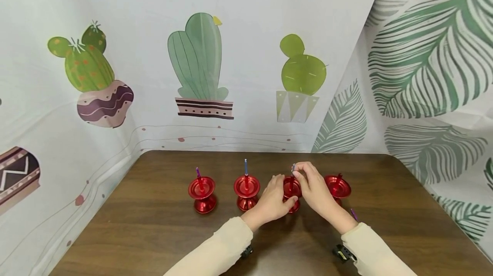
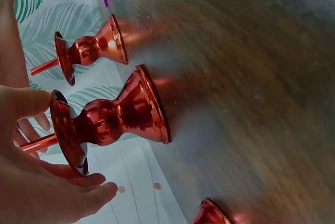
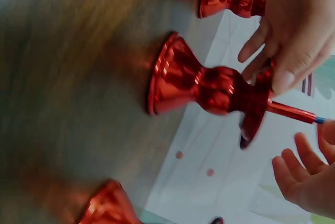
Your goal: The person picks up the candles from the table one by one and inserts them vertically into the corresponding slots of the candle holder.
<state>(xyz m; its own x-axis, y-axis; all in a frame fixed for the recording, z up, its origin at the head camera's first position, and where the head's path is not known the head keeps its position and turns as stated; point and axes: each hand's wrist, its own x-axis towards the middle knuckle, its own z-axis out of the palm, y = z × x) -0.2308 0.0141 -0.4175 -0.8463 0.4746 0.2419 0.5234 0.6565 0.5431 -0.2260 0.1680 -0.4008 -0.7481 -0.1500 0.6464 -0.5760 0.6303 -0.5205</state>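
Observation:
A shiny red metal candle holder (image 1: 292, 192) stands upright on the table, with a dish and a thin tube on top. My left hand (image 1: 272, 201) holds the rim of its dish, thumb on the near side and fingers around the far side. Above the tube, my right hand (image 1: 316, 188) pinches a thin blue candle (image 3: 320, 120). The candle's lower end meets the tube's mouth; how deep it sits I cannot tell. Right of this holder stands a matching one (image 1: 339, 188) with a bare tube. A purple candle (image 1: 354, 215) lies by the right forearm, partly hidden.
To the left stand two more red holders, one (image 1: 205, 204) with a purple candle (image 1: 198, 172) and one (image 1: 247, 185) with a blue candle (image 1: 246, 167). All are on a brown wooden table (image 1: 154, 216). A printed cloth (image 1: 254, 62) hangs behind it.

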